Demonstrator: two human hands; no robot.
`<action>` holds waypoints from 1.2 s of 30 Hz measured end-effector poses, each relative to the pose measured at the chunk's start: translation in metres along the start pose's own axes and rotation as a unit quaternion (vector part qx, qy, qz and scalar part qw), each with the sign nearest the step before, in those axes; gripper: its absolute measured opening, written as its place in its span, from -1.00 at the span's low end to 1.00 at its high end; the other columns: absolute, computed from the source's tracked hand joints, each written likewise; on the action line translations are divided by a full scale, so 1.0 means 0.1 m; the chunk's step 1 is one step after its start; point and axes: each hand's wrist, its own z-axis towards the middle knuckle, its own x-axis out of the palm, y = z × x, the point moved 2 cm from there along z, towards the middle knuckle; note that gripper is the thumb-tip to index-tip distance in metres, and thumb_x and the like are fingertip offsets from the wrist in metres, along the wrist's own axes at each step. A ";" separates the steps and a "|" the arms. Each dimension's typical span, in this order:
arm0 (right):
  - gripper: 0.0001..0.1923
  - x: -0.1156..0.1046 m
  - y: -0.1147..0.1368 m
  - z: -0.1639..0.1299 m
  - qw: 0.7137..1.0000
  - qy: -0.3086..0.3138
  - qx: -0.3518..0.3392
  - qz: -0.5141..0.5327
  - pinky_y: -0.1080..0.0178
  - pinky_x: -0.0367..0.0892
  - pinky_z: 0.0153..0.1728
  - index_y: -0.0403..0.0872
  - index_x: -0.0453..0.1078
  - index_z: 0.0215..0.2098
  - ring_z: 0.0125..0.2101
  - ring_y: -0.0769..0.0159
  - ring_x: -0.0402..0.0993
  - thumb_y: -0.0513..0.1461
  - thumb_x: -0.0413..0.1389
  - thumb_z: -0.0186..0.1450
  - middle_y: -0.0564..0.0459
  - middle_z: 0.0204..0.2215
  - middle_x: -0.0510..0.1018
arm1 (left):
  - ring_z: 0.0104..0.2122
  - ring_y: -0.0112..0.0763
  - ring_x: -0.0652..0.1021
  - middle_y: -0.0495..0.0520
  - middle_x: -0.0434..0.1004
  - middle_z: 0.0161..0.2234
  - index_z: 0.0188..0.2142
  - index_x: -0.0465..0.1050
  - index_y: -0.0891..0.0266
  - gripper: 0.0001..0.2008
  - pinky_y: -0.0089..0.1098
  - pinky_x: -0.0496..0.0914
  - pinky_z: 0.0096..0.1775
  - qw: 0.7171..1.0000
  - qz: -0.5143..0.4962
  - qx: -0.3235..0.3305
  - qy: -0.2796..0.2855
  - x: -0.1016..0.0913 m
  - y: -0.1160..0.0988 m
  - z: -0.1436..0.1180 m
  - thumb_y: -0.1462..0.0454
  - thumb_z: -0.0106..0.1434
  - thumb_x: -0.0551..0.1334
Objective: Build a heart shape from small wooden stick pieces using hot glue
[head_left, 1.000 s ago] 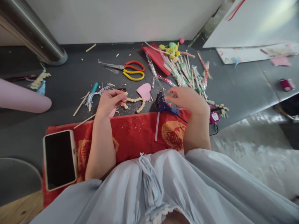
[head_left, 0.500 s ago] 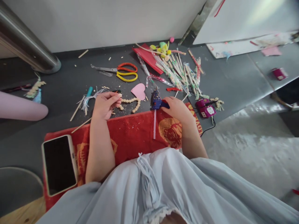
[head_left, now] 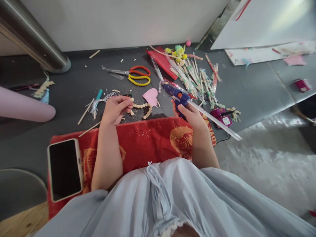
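My right hand (head_left: 189,113) is wrapped round the handle of a blue glue gun (head_left: 176,92), its nozzle pointing up and to the left. A long clear glue stick (head_left: 216,121) juts from the back of the gun over my wrist. My left hand (head_left: 117,108) pinches one end of a beige, bumpy strand (head_left: 147,112), which curves over the dark tabletop to the right. Just beyond that strand lies a pink paper heart (head_left: 150,97). White fringe threads (head_left: 97,104) and a teal tube (head_left: 99,94) are left of my left hand.
Scissors with red and yellow handles (head_left: 138,75) lie farther back. Several wrapped sticks (head_left: 191,77) are heaped by a red packet (head_left: 164,62). A phone (head_left: 65,169) rests on the red towel (head_left: 145,141) near me. A purple box (head_left: 222,118) with a cable sits right.
My right hand has lifted the glue gun and turned it, so the glue stick now points right instead of toward me. My left hand keeps its pinch. The view has shifted slightly.
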 end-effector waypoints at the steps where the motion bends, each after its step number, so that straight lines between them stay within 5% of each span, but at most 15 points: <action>1: -0.48 0.07 0.04 0.03 1.000 -0.001 0.002 0.008 0.30 0.32 -0.53 -0.02 0.47 -0.14 -0.60 0.46 0.31 0.18 0.25 0.17 0.16 -0.50 0.46 | -0.61 -0.63 0.46 -0.04 0.52 -0.59 -0.52 0.50 0.30 -0.76 -0.61 0.36 -0.55 1.000 -0.003 0.001 0.004 0.00 0.00 0.00 0.25 -0.15 0.49; 5: -0.49 0.29 0.20 0.14 1.000 -0.026 0.012 -0.010 0.38 0.17 -0.69 -0.08 0.48 -0.31 -0.71 0.54 0.21 0.15 0.36 0.04 0.22 -0.64 0.41 | -0.60 -0.62 0.47 -0.04 0.51 -0.57 -0.49 0.49 0.32 -0.67 -0.61 0.38 -0.54 1.000 0.002 0.008 0.025 -0.02 0.02 0.01 0.19 -0.13 0.55; 12: -0.48 0.50 0.28 0.19 0.992 0.082 -0.030 0.095 0.42 0.24 -0.71 -0.10 0.45 -0.35 -0.73 0.54 0.32 0.20 0.23 0.21 0.18 -0.60 0.48 | -0.59 -0.61 0.50 -0.06 0.51 -0.56 -0.47 0.49 0.29 -0.64 -0.62 0.38 -0.56 0.999 0.012 0.001 0.044 -0.04 0.01 -0.01 0.16 -0.10 0.58; 23: -0.53 0.54 0.16 0.20 0.971 0.166 0.017 0.171 0.45 0.29 -0.75 -0.14 0.45 -0.42 -0.75 0.52 0.37 0.12 0.28 0.20 0.15 -0.63 0.52 | -0.55 -0.54 0.55 -0.03 0.54 -0.52 -0.39 0.54 0.28 -0.71 -0.55 0.45 -0.50 0.998 0.045 0.015 0.033 -0.08 0.05 0.01 0.17 0.02 0.53; 36: -0.50 0.51 0.16 0.19 0.969 0.184 0.036 0.158 0.47 0.29 -0.75 -0.13 0.42 -0.50 -0.73 0.54 0.35 0.14 0.29 0.18 0.17 -0.65 0.48 | -0.59 -0.60 0.51 -0.05 0.55 -0.57 -0.43 0.61 0.24 -0.70 -0.62 0.41 -0.56 0.999 0.008 0.013 0.050 -0.04 0.04 -0.01 0.23 -0.15 0.60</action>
